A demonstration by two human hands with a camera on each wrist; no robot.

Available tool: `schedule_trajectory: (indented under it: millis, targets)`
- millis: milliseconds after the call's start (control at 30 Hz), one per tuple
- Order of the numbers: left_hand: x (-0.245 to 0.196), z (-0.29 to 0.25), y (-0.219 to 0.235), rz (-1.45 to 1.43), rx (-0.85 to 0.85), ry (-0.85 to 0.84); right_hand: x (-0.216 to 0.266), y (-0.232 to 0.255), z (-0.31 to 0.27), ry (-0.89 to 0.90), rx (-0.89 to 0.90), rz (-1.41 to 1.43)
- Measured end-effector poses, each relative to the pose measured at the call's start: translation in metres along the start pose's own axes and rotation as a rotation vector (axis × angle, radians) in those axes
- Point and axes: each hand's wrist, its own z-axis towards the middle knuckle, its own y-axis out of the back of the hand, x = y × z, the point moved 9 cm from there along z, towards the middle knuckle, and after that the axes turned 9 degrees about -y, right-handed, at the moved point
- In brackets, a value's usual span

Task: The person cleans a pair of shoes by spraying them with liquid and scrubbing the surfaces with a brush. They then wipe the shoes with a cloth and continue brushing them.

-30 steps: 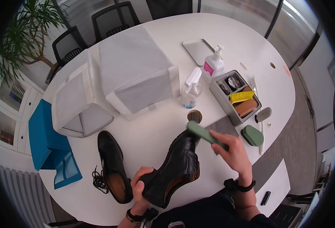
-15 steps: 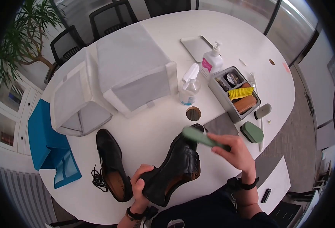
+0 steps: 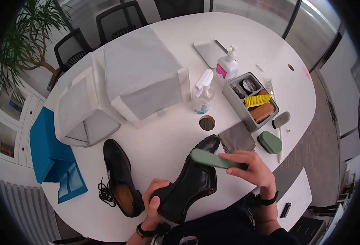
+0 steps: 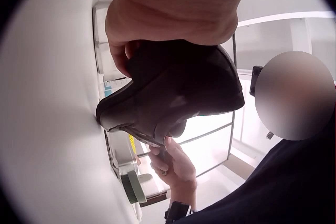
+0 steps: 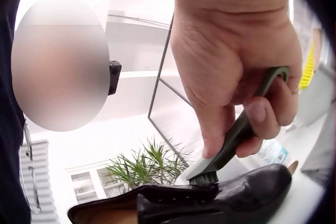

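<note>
My left hand (image 3: 152,200) grips a black leather dress shoe (image 3: 182,192) around its heel, tilted on its side with the toe pointing away from me. In my right hand (image 3: 251,168) is a green shoe brush (image 3: 210,159), held by its handle. Its dark bristles (image 5: 203,179) meet the upper near the eyelets in the right wrist view. No laces run through those eyelets. The second black shoe (image 3: 117,161) stands left of the held one, with black laces (image 3: 105,192) in a loose heap beside it.
A grey caddy (image 3: 240,107) holds a yellow brush (image 3: 257,101) and other brushes. Near it are a green oval brush (image 3: 270,142), a grey cloth (image 3: 238,139), a spray bottle (image 3: 203,98) and a pump bottle (image 3: 226,69). White fabric boxes (image 3: 147,77) and a blue box (image 3: 51,149) stand left.
The brush in my right hand has moved from the shoe's toe back along the upper, toward me. My left hand keeps its grip on the heel, and the shoe has shifted slightly.
</note>
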Motion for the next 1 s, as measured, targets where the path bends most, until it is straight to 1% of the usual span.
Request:
schedule_trajectory:
  millis: [67,100,167,200,267,300,367,400,467,500,567,600,667,733,800,833,933,967,1000]
  targets:
    - [0.0,0.0,0.001,0.002,-0.004,-0.003,-0.003,-0.008,0.0,0.015,0.063,0.094]
    - [0.001,0.0,0.001,0.004,-0.009,0.007,-0.006,-0.01,0.003,0.018,0.064,0.094]
    - [0.001,0.0,0.001,0.006,-0.014,0.016,-0.032,0.005,0.008,-0.187,-0.168,0.063]
    - [0.001,0.001,0.002,-0.005,-0.038,0.029,-0.033,0.005,0.008,-0.185,-0.168,0.063]
    - [0.002,0.001,0.003,-0.014,-0.063,0.04,-0.031,0.015,0.004,-0.166,-0.286,-0.162]
    - [0.002,0.001,0.004,-0.014,-0.063,0.04,-0.029,0.016,0.003,-0.165,-0.286,-0.162]
    - [0.003,0.001,0.003,-0.015,-0.056,0.044,-0.002,-0.002,-0.002,0.053,-0.04,-0.009]
    - [0.005,0.0,0.004,-0.025,-0.055,0.039,0.003,0.0,-0.004,0.05,-0.044,-0.008]
    - [0.005,0.0,0.004,-0.035,-0.053,0.033,0.006,-0.007,-0.005,-0.006,0.048,0.05]
    - [0.004,-0.001,0.003,-0.03,-0.054,0.038,0.001,-0.009,-0.004,-0.007,0.047,0.051]
    - [0.004,0.0,0.003,-0.026,-0.055,0.039,-0.017,-0.001,0.002,-0.012,-0.128,0.043]
    - [0.005,-0.001,0.004,-0.028,-0.06,0.04,-0.021,-0.001,0.003,-0.011,-0.13,0.042]
    - [0.004,0.0,0.004,-0.032,-0.067,0.037,-0.037,0.013,0.003,-0.184,-0.291,-0.089]
    - [0.004,0.0,0.004,-0.027,-0.065,0.05,-0.028,0.017,-0.001,-0.194,-0.264,-0.082]
    - [0.004,-0.001,0.003,-0.028,-0.062,0.049,-0.001,0.001,-0.004,0.047,-0.03,-0.014]
    - [0.004,-0.001,0.003,-0.029,-0.057,0.048,-0.002,0.002,-0.004,0.044,-0.032,-0.012]
    - [0.004,-0.001,0.003,-0.036,-0.05,0.044,-0.009,-0.011,-0.001,0.034,0.139,0.149]
    - [0.003,0.0,0.003,-0.035,-0.051,0.042,-0.014,-0.013,0.001,0.036,0.14,0.149]
    - [0.003,0.0,0.003,-0.032,-0.052,0.044,-0.03,-0.009,0.006,-0.067,0.047,0.177]
